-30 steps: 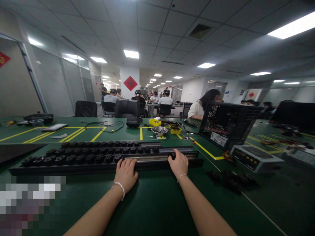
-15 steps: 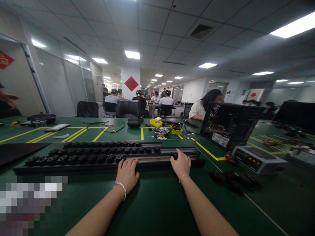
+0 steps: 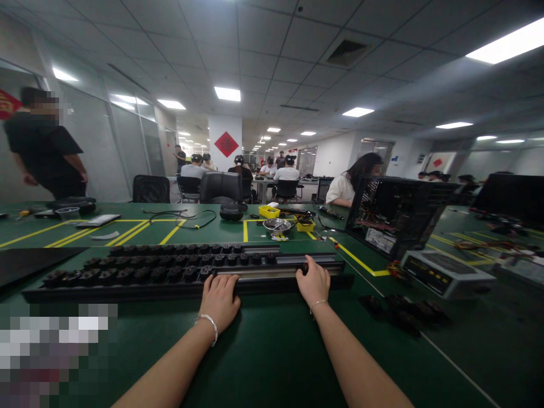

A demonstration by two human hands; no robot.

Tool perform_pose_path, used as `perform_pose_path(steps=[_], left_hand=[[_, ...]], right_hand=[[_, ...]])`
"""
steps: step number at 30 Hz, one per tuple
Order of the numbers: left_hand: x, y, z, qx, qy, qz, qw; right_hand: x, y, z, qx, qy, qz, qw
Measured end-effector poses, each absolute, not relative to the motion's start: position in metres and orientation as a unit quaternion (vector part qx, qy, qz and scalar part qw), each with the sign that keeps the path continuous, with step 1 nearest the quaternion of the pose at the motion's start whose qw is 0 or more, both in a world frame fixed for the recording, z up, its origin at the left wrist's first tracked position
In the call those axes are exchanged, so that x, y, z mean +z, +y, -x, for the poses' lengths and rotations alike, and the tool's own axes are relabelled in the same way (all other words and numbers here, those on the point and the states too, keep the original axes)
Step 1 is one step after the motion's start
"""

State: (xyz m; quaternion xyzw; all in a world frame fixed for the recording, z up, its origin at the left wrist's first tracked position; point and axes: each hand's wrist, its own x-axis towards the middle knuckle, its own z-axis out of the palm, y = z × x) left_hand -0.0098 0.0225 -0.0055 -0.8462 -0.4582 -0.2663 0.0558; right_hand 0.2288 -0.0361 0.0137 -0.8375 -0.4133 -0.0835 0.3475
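A long black rail tray (image 3: 127, 292) lies across the green table (image 3: 272, 351) in front of me, its rows filled with several small black round parts (image 3: 148, 273). My left hand (image 3: 219, 300) rests on the tray's front edge, fingers curled over it. My right hand (image 3: 313, 280) is on the tray's empty right stretch, its fingertips on one small black part (image 3: 304, 266). More loose black parts (image 3: 403, 314) lie on the table to the right of my right arm.
An open black computer case (image 3: 395, 212) and a grey box (image 3: 446, 273) stand at the right. Yellow bins (image 3: 268, 211) and a metal bowl (image 3: 276, 225) sit further back. A person in black (image 3: 45, 150) stands at far left; others sit at distant desks.
My right hand has slid slightly to the right along the tray. A person in black has walked into view at the far left. My left hand stays put.
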Motion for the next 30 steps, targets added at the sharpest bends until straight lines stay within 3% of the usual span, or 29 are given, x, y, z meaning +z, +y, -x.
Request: perform_pose_path(steps=[30], left_hand=[[-0.006,0.022,0.009,-0.269,-0.456,0.846,0.063]], right_hand=[[0.015,-0.038,-0.239,-0.063,-0.395,0.864,0.305]])
